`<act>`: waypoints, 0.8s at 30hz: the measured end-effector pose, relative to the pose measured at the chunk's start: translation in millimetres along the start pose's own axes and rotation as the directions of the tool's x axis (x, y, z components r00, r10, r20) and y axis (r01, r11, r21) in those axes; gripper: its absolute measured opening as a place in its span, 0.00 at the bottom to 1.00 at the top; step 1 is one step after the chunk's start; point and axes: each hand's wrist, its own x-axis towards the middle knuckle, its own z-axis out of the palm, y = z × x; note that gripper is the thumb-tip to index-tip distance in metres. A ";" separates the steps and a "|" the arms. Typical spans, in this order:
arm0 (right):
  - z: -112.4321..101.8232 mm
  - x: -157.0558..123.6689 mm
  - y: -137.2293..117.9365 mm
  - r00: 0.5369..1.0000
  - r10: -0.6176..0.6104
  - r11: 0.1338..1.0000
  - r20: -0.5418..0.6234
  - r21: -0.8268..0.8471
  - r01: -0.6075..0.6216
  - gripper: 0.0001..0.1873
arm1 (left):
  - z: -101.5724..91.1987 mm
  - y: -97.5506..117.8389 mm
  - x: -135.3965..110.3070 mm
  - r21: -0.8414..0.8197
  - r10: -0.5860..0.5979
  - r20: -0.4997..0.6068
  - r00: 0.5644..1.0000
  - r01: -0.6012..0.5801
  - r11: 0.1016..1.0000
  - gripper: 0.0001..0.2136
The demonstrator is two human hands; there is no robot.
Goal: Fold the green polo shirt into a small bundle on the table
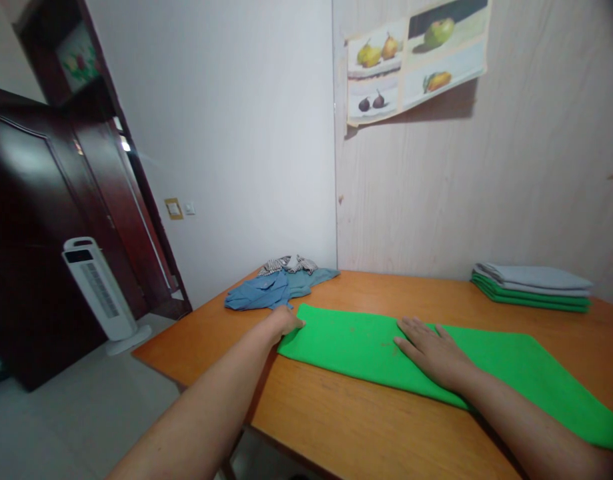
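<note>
A bright green cloth [346, 340] lies folded into a long strip across the table, running from the middle to the right edge of the view. It widens and slants toward me at its right end. My left hand [286, 321] pinches the cloth's left end, thumb on top and the other fingers mostly hidden. Flat on the cloth's middle rests my right hand [431, 350], palm down with the fingers stretched out.
The wooden table [376, 427] meets the wall at the back. Crumpled blue clothes [261, 291] and a striped cloth [286, 265] lie at the back left. A folded stack of grey and green cloths [531, 283] sits back right. A white tower heater [99, 290] stands on the floor.
</note>
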 end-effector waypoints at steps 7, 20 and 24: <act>-3.0 -0.9 -2.1 1.000 0.005 1.000 0.005 0.006 -0.005 0.40 | -4.1 4.4 -3.6 -0.174 -0.061 0.061 0.996 0.071 0.982 0.12; -11.6 -2.8 -9.5 0.999 0.023 1.000 0.038 0.001 -0.023 0.40 | -10.5 16.5 -3.8 -0.472 -0.033 0.260 0.965 0.157 0.868 0.06; -15.2 -3.9 -11.9 0.999 0.028 1.000 0.046 0.003 -0.028 0.40 | -12.9 31.4 -8.4 -0.503 0.079 0.263 0.962 0.067 0.862 0.05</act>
